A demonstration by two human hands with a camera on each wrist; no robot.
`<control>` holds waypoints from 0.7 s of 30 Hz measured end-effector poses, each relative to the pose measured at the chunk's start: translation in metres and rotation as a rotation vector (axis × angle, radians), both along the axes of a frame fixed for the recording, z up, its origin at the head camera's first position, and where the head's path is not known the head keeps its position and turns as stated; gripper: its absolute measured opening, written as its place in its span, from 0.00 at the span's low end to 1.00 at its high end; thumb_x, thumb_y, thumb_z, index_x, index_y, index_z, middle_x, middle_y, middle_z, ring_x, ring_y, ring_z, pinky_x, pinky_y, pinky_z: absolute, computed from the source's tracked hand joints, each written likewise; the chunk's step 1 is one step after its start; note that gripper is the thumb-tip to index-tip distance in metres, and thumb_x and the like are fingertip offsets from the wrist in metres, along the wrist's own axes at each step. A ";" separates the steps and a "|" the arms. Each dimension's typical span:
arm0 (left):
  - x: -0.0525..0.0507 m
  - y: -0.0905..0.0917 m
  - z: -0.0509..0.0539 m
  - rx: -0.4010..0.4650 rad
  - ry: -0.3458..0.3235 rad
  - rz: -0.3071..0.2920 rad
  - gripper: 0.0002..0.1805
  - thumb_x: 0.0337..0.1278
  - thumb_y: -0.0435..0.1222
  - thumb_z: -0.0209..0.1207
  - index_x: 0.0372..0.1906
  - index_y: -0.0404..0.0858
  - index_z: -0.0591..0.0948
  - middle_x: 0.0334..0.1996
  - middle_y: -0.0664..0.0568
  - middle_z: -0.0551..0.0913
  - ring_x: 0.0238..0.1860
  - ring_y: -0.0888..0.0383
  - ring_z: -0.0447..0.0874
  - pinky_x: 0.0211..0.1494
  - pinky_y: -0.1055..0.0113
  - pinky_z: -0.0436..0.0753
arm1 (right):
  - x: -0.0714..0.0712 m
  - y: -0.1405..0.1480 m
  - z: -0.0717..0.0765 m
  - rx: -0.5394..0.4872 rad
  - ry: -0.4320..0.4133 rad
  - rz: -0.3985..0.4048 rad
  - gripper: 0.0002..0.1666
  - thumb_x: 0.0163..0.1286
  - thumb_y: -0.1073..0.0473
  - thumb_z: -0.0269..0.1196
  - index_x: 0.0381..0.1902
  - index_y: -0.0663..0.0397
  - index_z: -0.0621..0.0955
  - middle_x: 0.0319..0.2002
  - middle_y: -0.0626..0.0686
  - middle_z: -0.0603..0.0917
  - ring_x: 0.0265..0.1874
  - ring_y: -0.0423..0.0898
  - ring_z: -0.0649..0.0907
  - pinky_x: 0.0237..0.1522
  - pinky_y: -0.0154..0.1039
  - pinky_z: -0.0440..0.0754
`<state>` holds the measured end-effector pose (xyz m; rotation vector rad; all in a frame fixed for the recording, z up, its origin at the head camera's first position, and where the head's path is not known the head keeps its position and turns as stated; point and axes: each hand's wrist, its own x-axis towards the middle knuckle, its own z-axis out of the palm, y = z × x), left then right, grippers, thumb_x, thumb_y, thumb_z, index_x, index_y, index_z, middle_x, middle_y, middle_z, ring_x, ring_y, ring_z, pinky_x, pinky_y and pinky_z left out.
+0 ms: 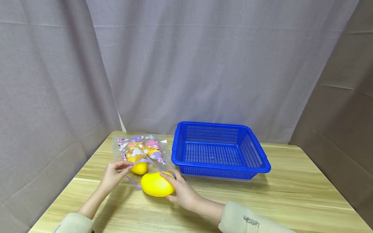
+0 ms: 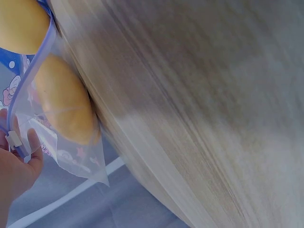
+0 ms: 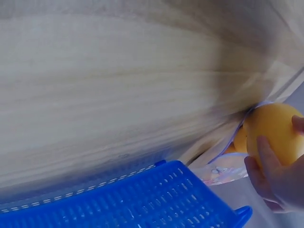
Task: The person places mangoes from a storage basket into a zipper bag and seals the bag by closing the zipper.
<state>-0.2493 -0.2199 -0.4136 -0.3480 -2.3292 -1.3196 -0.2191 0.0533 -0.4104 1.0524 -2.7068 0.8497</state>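
A yellow mango (image 1: 157, 184) is gripped by my right hand (image 1: 185, 193) at the mouth of a clear zip bag (image 1: 166, 154) printed with cartoon figures. My left hand (image 1: 113, 176) pinches the purple zip edge of the bag at its left side; the left wrist view shows a white slider (image 2: 14, 138) by those fingers. Inside the bag lies another mango (image 1: 139, 165), with more yellow fruit farther back, partly covered by the print. In the right wrist view the held mango (image 3: 274, 132) is in front of the bag's opening.
A blue plastic basket (image 1: 214, 166) with slotted walls stands right of the bag, and nothing shows inside it. Both are on a wood-grain table (image 1: 303, 194). Grey curtain (image 1: 204, 64) hangs behind the table and along its sides.
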 end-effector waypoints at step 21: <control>0.002 -0.001 0.001 -0.002 0.003 -0.006 0.05 0.50 0.23 0.62 0.33 0.27 0.84 0.28 0.39 0.85 0.28 0.74 0.77 0.35 0.80 0.82 | 0.006 -0.018 -0.005 0.403 0.962 0.130 0.36 0.48 0.46 0.70 0.55 0.48 0.75 0.54 0.57 0.79 0.52 0.53 0.79 0.53 0.39 0.82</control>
